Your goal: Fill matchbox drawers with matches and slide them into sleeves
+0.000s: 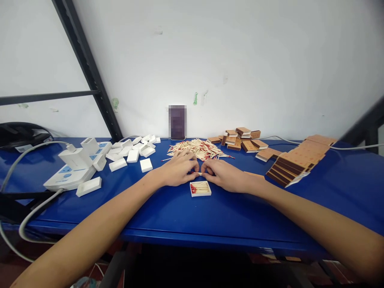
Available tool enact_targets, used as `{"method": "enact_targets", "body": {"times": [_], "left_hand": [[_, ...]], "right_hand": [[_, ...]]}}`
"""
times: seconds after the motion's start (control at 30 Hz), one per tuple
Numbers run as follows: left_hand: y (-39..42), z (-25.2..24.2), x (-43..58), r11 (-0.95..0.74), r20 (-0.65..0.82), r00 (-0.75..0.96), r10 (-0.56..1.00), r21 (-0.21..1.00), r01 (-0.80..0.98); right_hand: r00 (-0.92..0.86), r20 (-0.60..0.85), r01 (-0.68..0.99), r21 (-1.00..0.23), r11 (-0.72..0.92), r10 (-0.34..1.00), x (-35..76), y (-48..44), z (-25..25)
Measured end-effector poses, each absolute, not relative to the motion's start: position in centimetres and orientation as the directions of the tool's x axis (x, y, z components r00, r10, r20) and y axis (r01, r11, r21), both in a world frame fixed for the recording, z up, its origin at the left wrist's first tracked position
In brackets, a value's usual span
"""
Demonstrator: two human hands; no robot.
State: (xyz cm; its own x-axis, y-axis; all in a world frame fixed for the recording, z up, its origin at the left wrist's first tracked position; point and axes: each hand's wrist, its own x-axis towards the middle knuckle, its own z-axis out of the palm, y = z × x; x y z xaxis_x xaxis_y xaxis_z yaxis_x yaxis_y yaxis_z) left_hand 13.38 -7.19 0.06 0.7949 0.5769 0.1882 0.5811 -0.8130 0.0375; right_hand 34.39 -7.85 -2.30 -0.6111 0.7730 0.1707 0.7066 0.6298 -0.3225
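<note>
Both hands are at work at the middle of the blue table [168,214]. The left hand [182,170] and right hand [223,175] face each other, thumbs and fingertips nearly closed. Between them they pinch a few matches [197,173], lying crosswise from left to right; the fingers hide part of these, and the count cannot be told.

Just on the near side of the fingertips, a filled tray [201,195] lies flat, holding matches with their red heads to the left. On the far side of the hands is a loose match pile [201,149], partly covered by the left hand.

White trays [133,156] are scattered to the left, one just beside the power strip [57,182]. To the far right is a heap of boxes [250,146]; nearer and further right, a row of boxes [301,156] stands close-packed. A dark panel [177,123] is upright at the wall [240,60].
</note>
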Motion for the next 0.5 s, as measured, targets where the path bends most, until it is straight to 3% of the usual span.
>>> {"method": "enact_targets", "body": {"times": [0.5], "left_hand": [[-7.07,0.09,13.31,-0.845,0.179,0.832,0.525,-0.005,0.535]], "right_hand": [[-0.635,0.112,0.711,-0.300,0.636,0.764,34.47,-8.10,-1.33]]}}
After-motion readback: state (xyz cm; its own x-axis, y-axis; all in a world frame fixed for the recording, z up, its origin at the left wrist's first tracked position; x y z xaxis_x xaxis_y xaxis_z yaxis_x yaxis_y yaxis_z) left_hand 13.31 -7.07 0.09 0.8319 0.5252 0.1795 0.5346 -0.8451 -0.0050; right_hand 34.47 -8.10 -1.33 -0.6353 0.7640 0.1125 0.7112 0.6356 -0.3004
